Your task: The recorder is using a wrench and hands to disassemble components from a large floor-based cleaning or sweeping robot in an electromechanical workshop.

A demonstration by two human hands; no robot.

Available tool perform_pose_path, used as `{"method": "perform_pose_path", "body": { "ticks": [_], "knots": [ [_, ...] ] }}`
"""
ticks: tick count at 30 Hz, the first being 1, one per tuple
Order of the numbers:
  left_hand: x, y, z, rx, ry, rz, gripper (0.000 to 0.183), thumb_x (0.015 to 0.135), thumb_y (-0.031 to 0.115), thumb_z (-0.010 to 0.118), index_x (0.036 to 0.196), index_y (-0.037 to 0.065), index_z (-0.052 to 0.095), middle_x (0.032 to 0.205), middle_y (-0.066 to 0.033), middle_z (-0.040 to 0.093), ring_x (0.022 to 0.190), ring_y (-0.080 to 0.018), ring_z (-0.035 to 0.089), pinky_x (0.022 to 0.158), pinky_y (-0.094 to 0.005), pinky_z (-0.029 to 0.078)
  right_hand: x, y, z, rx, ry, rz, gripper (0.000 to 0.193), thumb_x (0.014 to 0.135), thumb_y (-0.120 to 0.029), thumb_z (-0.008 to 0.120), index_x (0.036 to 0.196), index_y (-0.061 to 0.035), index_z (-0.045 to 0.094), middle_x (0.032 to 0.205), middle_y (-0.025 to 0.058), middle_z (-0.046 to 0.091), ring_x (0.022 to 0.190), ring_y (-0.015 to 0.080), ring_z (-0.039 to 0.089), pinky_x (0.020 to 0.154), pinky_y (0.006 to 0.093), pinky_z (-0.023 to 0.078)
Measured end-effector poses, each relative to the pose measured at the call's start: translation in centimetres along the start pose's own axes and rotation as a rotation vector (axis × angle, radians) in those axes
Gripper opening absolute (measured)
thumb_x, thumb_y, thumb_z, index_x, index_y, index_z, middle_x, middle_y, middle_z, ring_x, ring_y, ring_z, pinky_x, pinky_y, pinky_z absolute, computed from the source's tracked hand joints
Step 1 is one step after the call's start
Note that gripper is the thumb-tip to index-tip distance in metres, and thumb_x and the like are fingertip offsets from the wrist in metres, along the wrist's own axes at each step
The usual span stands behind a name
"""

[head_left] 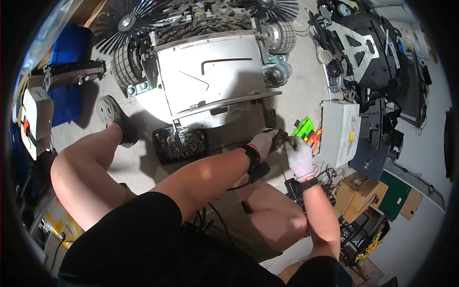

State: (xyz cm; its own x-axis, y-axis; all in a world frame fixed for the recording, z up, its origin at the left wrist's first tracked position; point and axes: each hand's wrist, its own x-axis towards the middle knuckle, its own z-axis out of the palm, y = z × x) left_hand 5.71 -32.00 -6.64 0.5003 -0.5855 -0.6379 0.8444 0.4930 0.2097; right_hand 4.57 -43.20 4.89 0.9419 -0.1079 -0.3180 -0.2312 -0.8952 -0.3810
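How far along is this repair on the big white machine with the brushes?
Done, it seems: the white machine lies tipped over, underside exposed, and a black tray of screws sits beside it. In hand: the left hand and right hand, both gloved, work a small dark part together. Left: parts and tools remain scattered, so reassembly looks unfinished.

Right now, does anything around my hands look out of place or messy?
Yes. The grey machine lies tipped over, wheels and black bristle brushes exposed. A black tray holds jumbled small metal parts. Your gloved left hand and right hand meet on a small dark part.
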Motion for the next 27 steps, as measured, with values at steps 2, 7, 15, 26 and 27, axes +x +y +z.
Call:
{"method": "perform_pose_path", "body": {
  "ticks": [2, 7, 15, 26, 27],
  "knots": [
    [-1.3, 0.8, 0.1, 0.047, -0.057, -0.008, 0.036, 0.096, 0.008, 0.051, 0.132, 0.000, 0.049, 0.114, -0.0096, 0.064, 0.102, -0.0188, 0.062, 0.085, -0.0274, 0.051, -0.3, 0.4, 0.2, 0.046, 0.043, 0.008, 0.020, 0.085, -0.014, 0.064, 0.100, -0.0008, 0.067, 0.077, 0.0204, 0.065, 0.072, 0.0338, 0.066, 0.064, 0.0391, 0.051],
    [-1.4, 1.0, -0.3, -0.068, -0.018, -0.064, 0.032, 0.097, 0.032, 0.055, 0.106, 0.003, 0.063, 0.098, -0.0079, 0.068, 0.081, -0.0159, 0.065, 0.068, -0.0288, 0.052, -0.2, -0.2, -1.2, -0.015, 0.152, -0.105, 0.010, 0.082, -0.004, 0.061, 0.092, -0.0011, 0.063, 0.078, 0.0210, 0.065, 0.076, 0.0381, 0.065, 0.066, 0.0428, 0.051],
    [-1.5, 5.0, 0.1, 1.594, 0.202, 0.951, 0.022, 0.084, 0.020, 0.061, 0.099, 0.005, 0.064, 0.096, -0.0177, 0.063, 0.091, -0.0321, 0.063, 0.078, -0.0397, 0.050, 1.8, 1.4, -2.5, 0.291, 0.284, 0.015, 0.016, 0.085, -0.008, 0.054, 0.095, 0.0001, 0.063, 0.083, 0.0201, 0.066, 0.079, 0.0322, 0.066, 0.069, 0.0369, 0.050],
    [1.8, 7.8, 1.0, 2.212, -0.206, 0.903, 0.010, 0.083, 0.009, 0.057, 0.088, 0.003, 0.063, 0.092, -0.0189, 0.064, 0.087, -0.0345, 0.064, 0.075, -0.0417, 0.052, 2.6, 2.8, -2.9, 0.458, 0.316, 0.045, 0.023, 0.087, -0.015, 0.056, 0.103, -0.0008, 0.065, 0.088, 0.0150, 0.069, 0.084, 0.0233, 0.068, 0.074, 0.0321, 0.050],
    [1.4, 7.9, 0.7, 2.192, -0.278, 0.870, 0.011, 0.083, 0.010, 0.058, 0.089, 0.002, 0.062, 0.093, -0.0203, 0.063, 0.087, -0.0354, 0.064, 0.074, -0.0421, 0.052, 2.6, 2.9, -2.8, 0.499, 0.298, 0.097, 0.023, 0.088, -0.015, 0.056, 0.103, -0.0014, 0.066, 0.087, 0.0131, 0.069, 0.084, 0.0196, 0.068, 0.073, 0.0315, 0.050]
  ]
}}
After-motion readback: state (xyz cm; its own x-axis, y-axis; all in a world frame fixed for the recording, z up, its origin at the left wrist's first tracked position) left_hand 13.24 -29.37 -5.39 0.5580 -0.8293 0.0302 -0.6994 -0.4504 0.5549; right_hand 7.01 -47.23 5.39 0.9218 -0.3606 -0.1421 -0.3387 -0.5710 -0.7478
